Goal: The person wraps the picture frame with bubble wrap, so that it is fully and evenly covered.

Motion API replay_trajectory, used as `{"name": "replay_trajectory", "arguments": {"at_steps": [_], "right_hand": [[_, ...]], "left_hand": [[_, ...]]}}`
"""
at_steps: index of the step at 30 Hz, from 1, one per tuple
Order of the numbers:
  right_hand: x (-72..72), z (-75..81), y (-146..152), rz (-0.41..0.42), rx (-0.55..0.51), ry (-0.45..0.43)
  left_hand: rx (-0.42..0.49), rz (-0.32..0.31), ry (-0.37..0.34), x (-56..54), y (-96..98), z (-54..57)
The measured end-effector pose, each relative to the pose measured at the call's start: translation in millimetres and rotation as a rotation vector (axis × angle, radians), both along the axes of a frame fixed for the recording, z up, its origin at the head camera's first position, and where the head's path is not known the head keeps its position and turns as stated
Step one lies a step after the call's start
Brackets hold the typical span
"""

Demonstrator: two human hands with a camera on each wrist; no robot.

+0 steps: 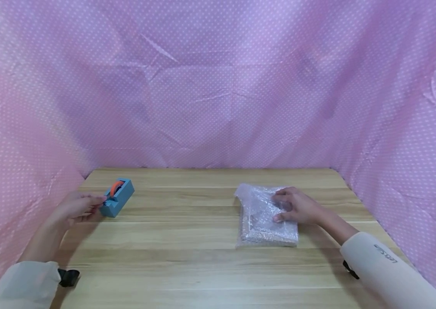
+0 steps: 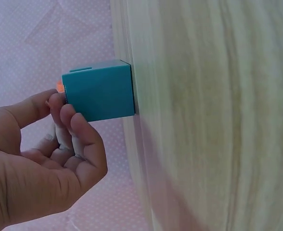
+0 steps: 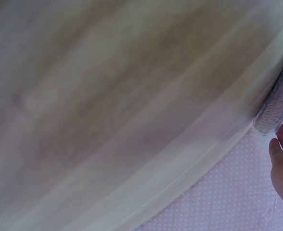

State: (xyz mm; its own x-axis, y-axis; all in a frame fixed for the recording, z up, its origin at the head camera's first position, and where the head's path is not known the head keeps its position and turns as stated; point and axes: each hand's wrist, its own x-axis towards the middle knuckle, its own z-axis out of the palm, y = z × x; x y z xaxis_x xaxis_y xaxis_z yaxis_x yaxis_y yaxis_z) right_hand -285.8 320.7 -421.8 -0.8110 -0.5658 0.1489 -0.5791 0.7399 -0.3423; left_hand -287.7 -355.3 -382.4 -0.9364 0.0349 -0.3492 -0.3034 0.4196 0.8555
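So over at the left of the head view, the left hand (image 1: pixel 76 208) is up against the near end of a blue tape dispenser (image 1: pixel 117 197) with an orange roll in it. In the left wrist view the fingers (image 2: pixel 79 130) are curled, and the fingertips and thumb meet right at the dispenser's end, but whether they're pinching a bit of tape there I honestly can't tell. The dispenser sits on the wooden bench (image 1: pixel 187 266), left of centre in the frame.

Moving right, there's a bubble-wrapped flat package (image 1: pixel 266 219) lying on the bench, right of centre, well apart from the dispenser. The right hand (image 1: pixel 299 208) rests on its top right part, fingers relaxed and fairly flat, pressing down on the wrap rather than grabbing it. The right wrist view is mostly blurry bench, with just an edge of the package showing.

Pink dotted cloth (image 1: pixel 218 86) hangs behind and on both sides.
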Motion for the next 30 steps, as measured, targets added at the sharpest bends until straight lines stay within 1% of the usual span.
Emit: {"name": "replay_trajectory", "arguments": {"at_steps": [3, 5, 11, 13, 15, 17, 20, 24, 27, 28, 30], "right_hand": [[-0.1, 0.2, -0.1, -0.001, 0.0, -0.001], [-0.9, 0.5, -1.9, 0.004, 0.0, 0.001], [-0.1, 1.4, -4.2, 0.015, 0.004, 0.021], [1.1, 1.7, -4.0, 0.011, 0.0, 0.022], [1.6, 1.8, -3.8, 0.006, -0.003, 0.019], [2.3, 1.4, -2.2, -0.005, -0.009, 0.01], [2.4, 0.8, -1.2, -0.006, -0.01, 0.012], [1.5, 0.5, -1.4, 0.003, -0.009, 0.021], [0.6, 0.2, -1.9, 0.006, -0.007, 0.02], [0.6, 0.2, -1.8, 0.007, -0.007, 0.02], [0.9, -0.3, -1.3, 0.003, -0.002, 0.018]], "left_hand": [[0.037, 0.003, -0.017, -1.4, -1.9, -0.9], [0.076, 0.003, -0.023, 0.2, -5.8, -2.1], [0.2, -0.02, -0.028, 4.8, -15.0, -7.4], [0.203, -0.014, -0.031, 5.5, -14.4, -7.6], [0.198, 0.014, -0.028, 6.3, -12.1, -6.6], [0.178, 0.038, -0.016, 6.2, -7.8, -4.3], [0.188, 0.052, -0.001, 7.6, -5.9, -1.7], [0.192, 0.045, -0.004, 10.9, -9.3, -2.2], [0.174, 0.025, 0.003, 13.5, -12.9, -4.3], [0.18, 0.014, 0.006, 13.3, -14.8, -5.9], [0.198, 0.0, -0.013, 9.3, -20.6, -11.4]]}}
